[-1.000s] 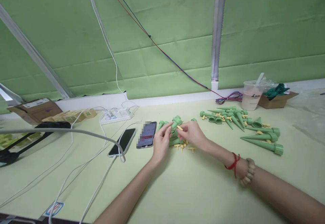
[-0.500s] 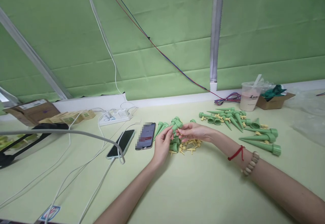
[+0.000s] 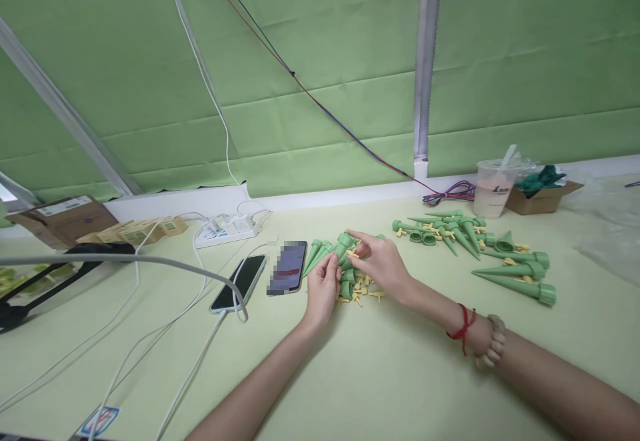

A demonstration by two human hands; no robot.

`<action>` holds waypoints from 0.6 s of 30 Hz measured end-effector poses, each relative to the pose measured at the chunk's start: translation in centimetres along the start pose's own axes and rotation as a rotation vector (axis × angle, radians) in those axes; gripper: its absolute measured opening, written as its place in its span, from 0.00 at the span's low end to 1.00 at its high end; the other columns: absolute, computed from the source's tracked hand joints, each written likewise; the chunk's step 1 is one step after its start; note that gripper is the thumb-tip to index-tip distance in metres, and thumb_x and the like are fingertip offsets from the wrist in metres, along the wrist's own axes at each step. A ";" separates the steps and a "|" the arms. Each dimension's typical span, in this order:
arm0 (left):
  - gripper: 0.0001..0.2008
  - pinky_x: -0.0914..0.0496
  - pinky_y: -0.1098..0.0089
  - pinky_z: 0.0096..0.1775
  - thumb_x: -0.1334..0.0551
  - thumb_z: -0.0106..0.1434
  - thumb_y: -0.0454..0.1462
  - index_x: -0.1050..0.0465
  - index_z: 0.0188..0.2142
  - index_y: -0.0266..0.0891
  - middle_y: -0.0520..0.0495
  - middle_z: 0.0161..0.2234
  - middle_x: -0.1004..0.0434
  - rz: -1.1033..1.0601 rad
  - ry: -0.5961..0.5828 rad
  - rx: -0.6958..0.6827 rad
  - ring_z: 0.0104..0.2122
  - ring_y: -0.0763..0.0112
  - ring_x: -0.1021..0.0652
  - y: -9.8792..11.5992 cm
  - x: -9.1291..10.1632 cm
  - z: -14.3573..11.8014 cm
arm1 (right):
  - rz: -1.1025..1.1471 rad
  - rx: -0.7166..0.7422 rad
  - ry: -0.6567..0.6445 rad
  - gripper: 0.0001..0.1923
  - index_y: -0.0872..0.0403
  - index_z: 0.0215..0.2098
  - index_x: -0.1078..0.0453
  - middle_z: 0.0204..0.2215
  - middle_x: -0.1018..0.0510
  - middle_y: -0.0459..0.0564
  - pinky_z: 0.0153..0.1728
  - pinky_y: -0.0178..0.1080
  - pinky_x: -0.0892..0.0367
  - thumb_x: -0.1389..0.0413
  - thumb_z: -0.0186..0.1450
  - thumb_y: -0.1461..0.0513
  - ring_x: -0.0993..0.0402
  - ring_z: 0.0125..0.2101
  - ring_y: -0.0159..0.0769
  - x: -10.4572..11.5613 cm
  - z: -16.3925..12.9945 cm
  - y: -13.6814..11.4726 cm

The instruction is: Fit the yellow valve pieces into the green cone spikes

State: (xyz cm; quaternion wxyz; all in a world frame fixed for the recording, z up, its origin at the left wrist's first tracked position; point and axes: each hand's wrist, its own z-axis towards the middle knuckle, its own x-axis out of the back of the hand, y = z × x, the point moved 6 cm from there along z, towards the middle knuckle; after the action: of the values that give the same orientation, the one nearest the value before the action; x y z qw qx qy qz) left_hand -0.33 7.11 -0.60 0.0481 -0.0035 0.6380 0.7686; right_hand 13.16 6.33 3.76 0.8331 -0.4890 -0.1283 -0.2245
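In my left hand point(image 3: 324, 286) is a green plastic plant watering spike point(image 3: 343, 243), its wide capped end tilted up and its point toward the left. My right hand point(image 3: 383, 264) is at that capped end, the index finger touching the cap and the thumb against a small yellow valve point(image 3: 352, 255) at the spike's side. Whether the valve sits in the spike is hidden by the fingers. Under the hands lie loose green spike parts point(image 3: 346, 287) and a pile of yellow valves point(image 3: 361, 289). More green spikes point(image 3: 315, 254) rest just left of the held one.
Several green spikes point(image 3: 520, 287) and yellow valves spread over the right of the table. Behind them stand a drink cup point(image 3: 493, 191) and a small cardboard box point(image 3: 543, 199). Two phones point(image 3: 290, 269), white cables point(image 3: 193, 307) and a power strip point(image 3: 227, 229) are on the left.
My right hand has turned over and its index finger has come up onto the spike's cap, with the yellow valve now against the spike. My left hand has stayed nearly in place.
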 end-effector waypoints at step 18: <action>0.20 0.51 0.79 0.15 0.37 0.53 0.49 0.28 0.39 0.36 0.57 0.18 0.43 -0.046 -0.008 -0.082 0.14 0.85 0.44 1.9 0.1 -0.2 | 0.763 -0.546 -0.492 0.13 0.60 0.34 0.25 0.30 0.20 0.51 0.36 0.29 0.28 0.37 0.54 0.59 0.24 0.30 0.28 -1.5 -0.4 0.9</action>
State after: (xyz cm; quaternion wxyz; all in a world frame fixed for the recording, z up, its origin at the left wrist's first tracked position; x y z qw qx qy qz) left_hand -0.62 6.62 1.27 0.0680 -0.0172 0.6054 0.7928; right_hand 12.33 6.71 2.29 0.6431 -0.7383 -0.0697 0.1910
